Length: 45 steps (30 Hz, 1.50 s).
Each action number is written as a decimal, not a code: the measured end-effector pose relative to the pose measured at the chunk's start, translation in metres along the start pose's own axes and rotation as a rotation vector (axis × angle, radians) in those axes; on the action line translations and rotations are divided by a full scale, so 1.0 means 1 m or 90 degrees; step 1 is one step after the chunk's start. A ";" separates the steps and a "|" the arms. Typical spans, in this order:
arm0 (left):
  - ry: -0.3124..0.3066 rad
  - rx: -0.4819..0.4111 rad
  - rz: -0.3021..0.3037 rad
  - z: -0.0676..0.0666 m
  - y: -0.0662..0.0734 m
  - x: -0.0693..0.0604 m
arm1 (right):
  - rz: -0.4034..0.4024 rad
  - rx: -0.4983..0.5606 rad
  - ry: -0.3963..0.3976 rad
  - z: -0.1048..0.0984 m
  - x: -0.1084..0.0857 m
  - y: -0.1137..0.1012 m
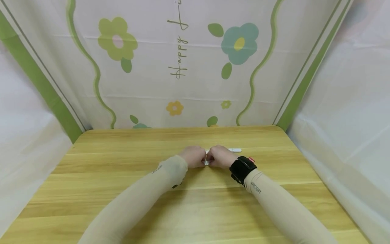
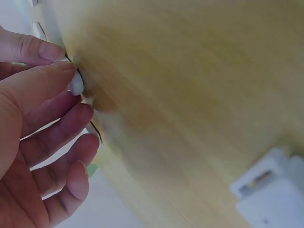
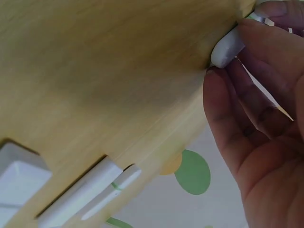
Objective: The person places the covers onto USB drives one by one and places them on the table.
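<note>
My two hands meet above the middle of the table. In the left wrist view, the left hand point(image 1: 195, 156) pinches a short white stick-like piece point(image 2: 76, 84) between thumb and forefinger, its other fingers loosely bent. From the opposite side the right hand point(image 1: 221, 156) pinches what appears to be the same piece, whose rounded white end point(image 3: 228, 49) sticks out past the thumb in the right wrist view. A green line shows on it between the hands. Most of the piece is hidden by fingers, so its exact kind cannot be told.
Beyond the right hand lies a slim white stick point(image 1: 235, 150) on the wooden table point(image 1: 122, 189). The right wrist view shows a thin white stick with a green line point(image 3: 116, 187), a thicker white bar point(image 3: 78, 195) and a white block point(image 3: 21, 175). A flower-patterned cloth point(image 1: 198, 84) hangs behind.
</note>
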<state>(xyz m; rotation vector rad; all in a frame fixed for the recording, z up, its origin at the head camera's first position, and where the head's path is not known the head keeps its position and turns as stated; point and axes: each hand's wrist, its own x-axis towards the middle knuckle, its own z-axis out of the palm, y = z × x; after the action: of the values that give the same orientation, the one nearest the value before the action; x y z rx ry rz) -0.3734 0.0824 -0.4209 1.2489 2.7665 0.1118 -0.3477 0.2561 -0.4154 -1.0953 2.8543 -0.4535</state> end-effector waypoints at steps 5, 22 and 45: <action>-0.013 -0.013 -0.019 -0.003 -0.004 -0.008 | 0.025 -0.021 -0.022 -0.005 -0.003 -0.001; 0.010 -0.033 -0.062 -0.045 -0.037 -0.089 | 0.029 -0.048 -0.005 -0.040 -0.007 -0.047; 0.034 -0.119 -0.141 -0.025 -0.071 -0.208 | -0.021 -0.051 -0.020 0.002 0.025 -0.103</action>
<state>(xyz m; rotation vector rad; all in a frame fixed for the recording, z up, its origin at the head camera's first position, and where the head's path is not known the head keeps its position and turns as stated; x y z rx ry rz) -0.2925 -0.1208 -0.3902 0.9026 2.8380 0.3811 -0.2994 0.1663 -0.3862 -1.1526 2.8544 -0.3248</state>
